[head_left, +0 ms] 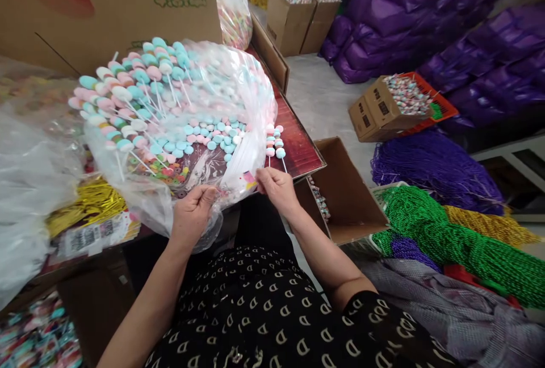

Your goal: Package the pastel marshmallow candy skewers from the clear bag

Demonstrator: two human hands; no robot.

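My right hand (276,186) is closed in a pinch on the corner of a small clear printed plastic bag (247,179). My left hand (193,214) is also pinched, at the bag's other side, with thumb and finger together. Just beyond my hands, a large clear plastic sack (251,95) lies open on the table. Many pink, white and blue candy skewers (149,75) on white sticks are heaped at its mouth, with loose pastel candies (221,135) inside. Two candy skewers (279,143) lie side by side near my right hand.
Gold twist ties (93,206) and a stack of printed bags (100,234) lie left on the red-brown table (298,135). A large carton (110,4) stands behind. An open cardboard box (353,197) sits right, near green bead strings (447,231). Purple sacks (395,4) are piled beyond.
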